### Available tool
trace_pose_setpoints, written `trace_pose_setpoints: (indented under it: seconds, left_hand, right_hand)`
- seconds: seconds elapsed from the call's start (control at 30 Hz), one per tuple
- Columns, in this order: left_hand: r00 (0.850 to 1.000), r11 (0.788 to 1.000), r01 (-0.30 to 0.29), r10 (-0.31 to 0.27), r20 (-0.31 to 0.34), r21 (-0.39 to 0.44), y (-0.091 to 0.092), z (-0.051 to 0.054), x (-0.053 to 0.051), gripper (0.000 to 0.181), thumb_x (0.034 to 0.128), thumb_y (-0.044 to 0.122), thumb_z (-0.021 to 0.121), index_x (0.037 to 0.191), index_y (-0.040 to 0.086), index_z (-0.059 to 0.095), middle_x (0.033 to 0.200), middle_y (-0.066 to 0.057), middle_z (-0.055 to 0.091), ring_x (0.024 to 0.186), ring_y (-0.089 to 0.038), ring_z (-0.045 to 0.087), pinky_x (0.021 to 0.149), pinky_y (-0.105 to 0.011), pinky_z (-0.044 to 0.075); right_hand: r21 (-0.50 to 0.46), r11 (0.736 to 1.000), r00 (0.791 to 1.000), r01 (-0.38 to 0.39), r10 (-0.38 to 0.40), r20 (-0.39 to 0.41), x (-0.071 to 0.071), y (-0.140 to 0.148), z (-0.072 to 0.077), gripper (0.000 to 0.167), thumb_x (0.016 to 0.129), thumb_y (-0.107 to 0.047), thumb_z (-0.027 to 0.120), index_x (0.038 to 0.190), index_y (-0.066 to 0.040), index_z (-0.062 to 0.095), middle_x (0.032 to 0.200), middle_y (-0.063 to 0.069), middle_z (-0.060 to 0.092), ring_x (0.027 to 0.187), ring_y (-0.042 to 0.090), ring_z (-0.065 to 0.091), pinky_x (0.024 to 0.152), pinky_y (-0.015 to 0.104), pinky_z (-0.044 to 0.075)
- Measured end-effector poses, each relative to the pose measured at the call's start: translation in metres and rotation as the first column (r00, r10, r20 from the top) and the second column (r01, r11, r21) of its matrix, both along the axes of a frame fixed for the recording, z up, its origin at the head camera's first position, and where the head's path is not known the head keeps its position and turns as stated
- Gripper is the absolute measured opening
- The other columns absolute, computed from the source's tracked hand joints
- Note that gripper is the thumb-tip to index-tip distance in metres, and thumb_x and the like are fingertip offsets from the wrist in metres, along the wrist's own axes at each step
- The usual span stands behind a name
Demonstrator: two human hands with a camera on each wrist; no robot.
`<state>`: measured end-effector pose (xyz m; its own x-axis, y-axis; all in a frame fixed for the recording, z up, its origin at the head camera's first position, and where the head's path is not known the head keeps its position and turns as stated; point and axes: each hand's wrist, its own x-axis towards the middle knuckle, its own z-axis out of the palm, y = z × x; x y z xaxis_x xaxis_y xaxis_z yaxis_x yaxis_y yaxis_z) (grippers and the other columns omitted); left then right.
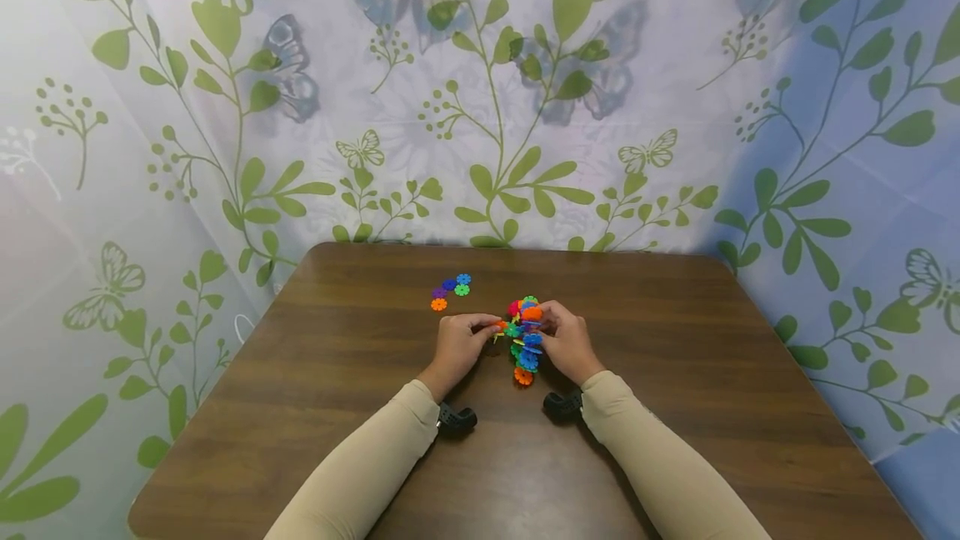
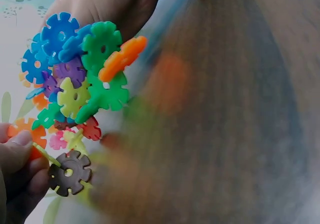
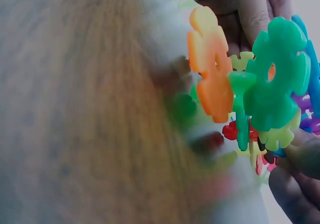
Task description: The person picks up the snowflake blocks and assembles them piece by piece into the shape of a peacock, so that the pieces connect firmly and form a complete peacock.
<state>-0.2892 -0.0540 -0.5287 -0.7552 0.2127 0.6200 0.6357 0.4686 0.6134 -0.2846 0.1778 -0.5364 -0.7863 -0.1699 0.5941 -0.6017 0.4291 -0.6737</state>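
Note:
A cluster of interlocked flower-shaped plastic discs (image 1: pixel 529 359) in many colours is held just above the table between both hands. My left hand (image 1: pixel 459 344) pinches an orange disc (image 2: pixel 26 130) on the cluster's left side, thumb on its edge. Close to those fingertips are a yellow disc seen edge-on and a brown disc (image 2: pixel 76 180). From the right, my right hand (image 1: pixel 576 346) grips the cluster; its fingertips (image 3: pixel 306 156) are among the discs, partly hidden. A large green disc (image 3: pixel 280 96) and an orange disc (image 3: pixel 206 48) stick out nearest the right wrist camera.
Several loose discs, including an orange disc (image 1: pixel 438 305) and a green disc (image 1: pixel 462 290), lie on the brown wooden table (image 1: pixel 637 290), beyond the left hand. A curtain (image 1: pixel 480 107) with leaves and butterflies hangs behind the table. Both wrists wear black devices (image 1: pixel 456 420).

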Motion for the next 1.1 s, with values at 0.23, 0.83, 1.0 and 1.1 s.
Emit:
trace_pose_setpoints:
  seconds: [0.23,0.83,1.0,1.1]
  left_hand:
    - [1.000,0.999,0.010,-0.011,0.027,0.034,0.001,-0.004,0.000,0.018,0.0898,0.005,0.085,0.107,0.002,0.083,0.100,-0.004,0.079,0.089,-0.015,0.076,0.076,-0.028,0.061]
    - [0.987,0.993,0.120,-0.118,0.106,-0.009,0.008,0.000,0.003,0.025,0.0986,0.012,0.078,0.122,0.006,0.079,0.111,-0.002,0.077,0.099,-0.017,0.071,0.084,-0.033,0.059]
    - [0.986,0.990,0.140,-0.137,0.092,-0.031,0.007,0.001,0.006,0.030,0.0996,0.016,0.077,0.129,0.008,0.076,0.115,-0.006,0.074,0.108,-0.025,0.062,0.088,-0.043,0.056]
    - [0.988,0.992,0.125,-0.123,0.093,-0.018,0.004,0.000,0.006,0.034,0.0996,0.017,0.077,0.133,0.011,0.074,0.123,-0.003,0.073,0.116,-0.022,0.058,0.092,-0.043,0.054]
  right_hand:
    - [-0.006,1.000,0.999,-0.027,0.027,0.041,-0.003,0.007,-0.001,0.036,0.084,0.016,0.082,0.110,-0.005,0.069,0.096,0.007,0.077,0.085,0.022,0.074,0.082,0.041,0.062]
    - [0.004,1.000,0.992,-0.030,0.029,0.125,-0.001,0.042,0.020,0.009,0.100,-0.014,0.077,0.107,-0.011,0.081,0.102,-0.001,0.073,0.080,0.020,0.065,0.071,0.027,0.057]
    - [0.045,0.998,0.995,-0.037,0.032,0.099,-0.002,0.051,0.015,0.010,0.095,-0.014,0.082,0.105,-0.011,0.081,0.100,-0.003,0.075,0.080,0.017,0.066,0.072,0.024,0.057]
    - [0.044,0.999,0.992,-0.015,0.009,0.124,-0.003,0.060,0.014,0.010,0.095,-0.012,0.081,0.105,-0.010,0.081,0.101,-0.001,0.076,0.085,0.018,0.069,0.077,0.023,0.057]
